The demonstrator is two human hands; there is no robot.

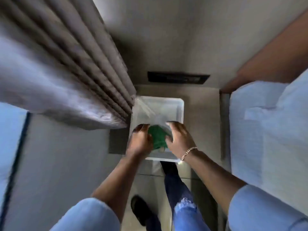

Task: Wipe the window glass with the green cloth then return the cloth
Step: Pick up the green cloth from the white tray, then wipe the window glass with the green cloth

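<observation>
Cloth bunched, long axis near-far

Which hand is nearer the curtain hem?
Left. The left hand sits just right of the curtain hem, at the green cloth; the right hand is beyond the cloth.

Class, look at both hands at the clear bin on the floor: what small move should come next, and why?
Probably close both hands on the green cloth. The left hand and right hand flank it over the clear bin, fingers spread. Whether they are picking it up or have just dropped it cannot be told.
</observation>
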